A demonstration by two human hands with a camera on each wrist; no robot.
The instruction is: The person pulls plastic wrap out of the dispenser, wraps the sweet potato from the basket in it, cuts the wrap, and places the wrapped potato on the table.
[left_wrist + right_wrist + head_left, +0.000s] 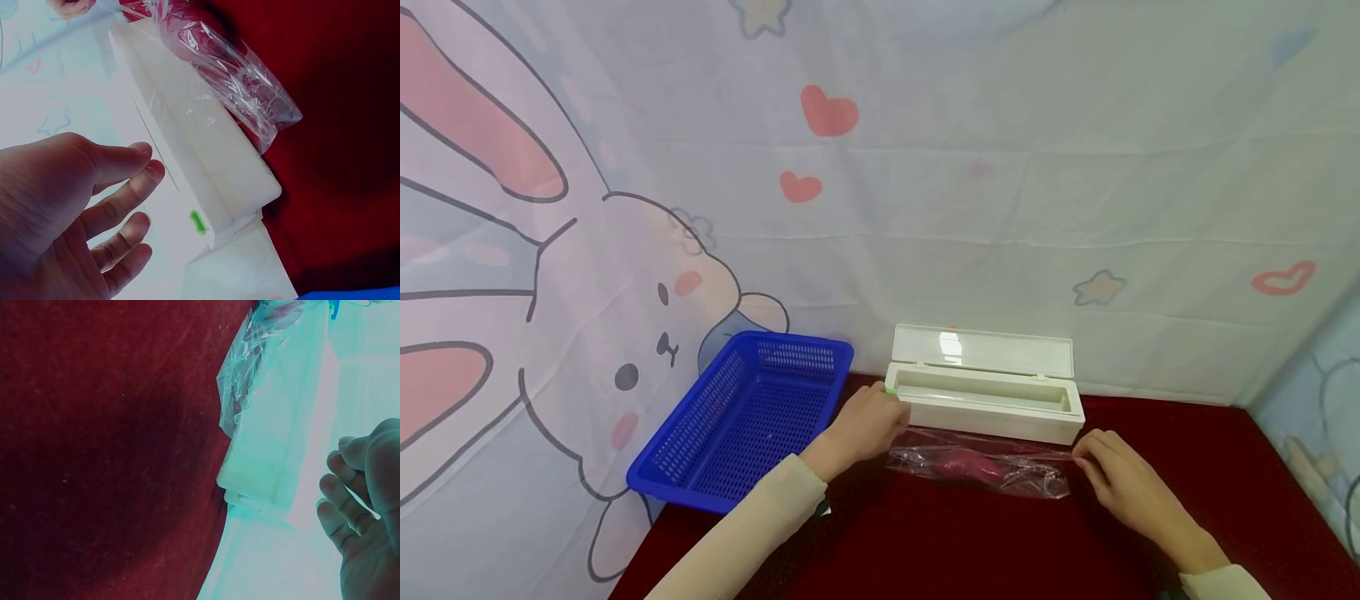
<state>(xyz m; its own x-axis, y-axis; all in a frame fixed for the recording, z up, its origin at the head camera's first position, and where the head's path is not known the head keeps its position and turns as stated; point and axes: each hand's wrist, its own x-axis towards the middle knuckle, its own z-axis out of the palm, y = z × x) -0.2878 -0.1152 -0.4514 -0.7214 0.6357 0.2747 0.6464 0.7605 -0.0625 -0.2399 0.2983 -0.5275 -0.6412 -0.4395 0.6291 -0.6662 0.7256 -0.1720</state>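
Note:
A sheet of clear plastic wrap (1037, 482) lies in front of a long white wrap dispenser (985, 419), crumpled around an oblong reddish-pink thing (970, 467) whose kind is blurred by the film. My left hand (865, 421) is at the dispenser's left end, thumb and forefinger pinching the film's left upper corner. At the other end, my right hand (1123, 483) pinches the right upper corner, and the film's edge runs taut between them. The dispenser's lid (985, 350) stands raised, with a roll visible inside. A green slider (198, 222) sits at its left end.
A blue plastic basket (760, 425) with slotted sides stands left of the dispenser, close to my left forearm. Dark red cloth (970, 550) covers the table. Behind it hangs a pale printed curtain (940, 208) with a rabbit, hearts and stars.

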